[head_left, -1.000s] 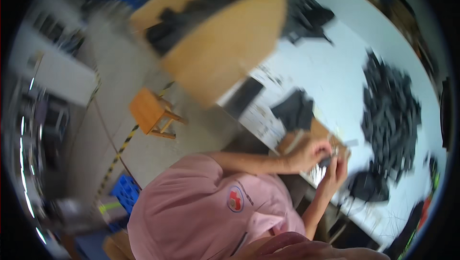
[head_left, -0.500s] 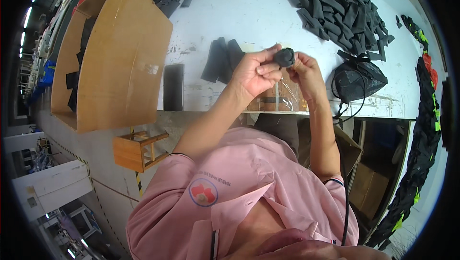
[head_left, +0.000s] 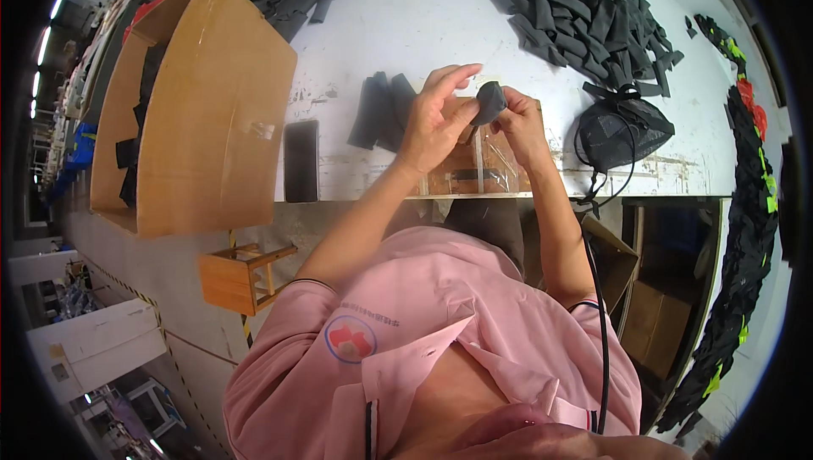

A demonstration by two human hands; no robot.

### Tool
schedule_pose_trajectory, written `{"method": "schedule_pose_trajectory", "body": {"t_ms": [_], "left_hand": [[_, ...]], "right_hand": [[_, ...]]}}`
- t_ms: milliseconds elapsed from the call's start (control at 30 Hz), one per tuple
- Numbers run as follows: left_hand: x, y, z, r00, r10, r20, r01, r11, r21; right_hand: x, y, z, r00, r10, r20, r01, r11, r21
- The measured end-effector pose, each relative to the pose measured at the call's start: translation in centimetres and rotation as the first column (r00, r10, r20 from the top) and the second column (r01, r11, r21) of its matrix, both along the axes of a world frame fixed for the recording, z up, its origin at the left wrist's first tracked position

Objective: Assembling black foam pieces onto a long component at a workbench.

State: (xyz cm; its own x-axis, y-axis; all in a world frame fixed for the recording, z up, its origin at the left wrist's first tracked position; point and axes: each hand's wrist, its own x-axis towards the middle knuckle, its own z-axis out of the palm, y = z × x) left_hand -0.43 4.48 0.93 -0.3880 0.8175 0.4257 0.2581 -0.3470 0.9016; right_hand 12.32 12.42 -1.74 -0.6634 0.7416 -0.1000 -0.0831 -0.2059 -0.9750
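The small black fabric piece (head_left: 491,104) is held up above the bench (head_left: 381,28), close to the middle of its front edge, over a brown taped panel (head_left: 501,162). The right hand (head_left: 520,125) pinches its right side, thumb and fingertips closed together on the cloth. The left hand (head_left: 430,125) has loosened: half a second ago its fingers were curled in around the piece, and now they stand stretched and parted, with only the thumb close against the cloth's left side. Whether that thumb presses or merely rests there, I cannot tell. The piece has also changed shape, from a rounded bunch to a flatter, upright oval. I take this to mean that the right hand now carries the piece, leaving the left free to shift its grip, and that handling is unfinished.

Left of the hands lie loose dark pieces (head_left: 377,113), then a black flat slab (head_left: 301,162) near the front edge. A pile of dark strips (head_left: 584,19) spreads toward the far edge; a black mesh pouch (head_left: 625,134) sits nearer the front right corner.
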Motion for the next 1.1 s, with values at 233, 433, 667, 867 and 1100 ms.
{"method": "schedule_pose_trajectory", "body": {"t_ms": [233,433,667,867,1100], "left_hand": [[0.4,-0.3,1.6,0.906,-0.119,0.407,0.126,0.992,0.008],[0.5,-0.5,-0.3,0.796,-0.223,0.563,0.206,0.974,0.094],[0.5,1.1,2.8,0.774,-0.380,0.506,0.438,0.899,0.005],[0.3,1.3,1.7,0.888,-0.382,0.256,0.445,0.854,-0.270],[0.8,0.9,2.3,0.936,-0.325,0.137,0.348,0.913,-0.212]], "right_hand": [[1.0,-2.0,6.8,0.922,-0.261,0.286,-0.129,0.490,0.862],[0.1,-1.3,3.6,0.921,-0.314,0.231,-0.076,0.436,0.897],[1.0,-1.5,5.1,0.947,-0.249,0.204,-0.003,0.627,0.779],[0.8,-2.3,-0.1,0.945,-0.246,0.215,0.040,0.740,0.671],[1.2,-2.1,-0.2,0.964,-0.219,0.152,0.052,0.714,0.698]]}}
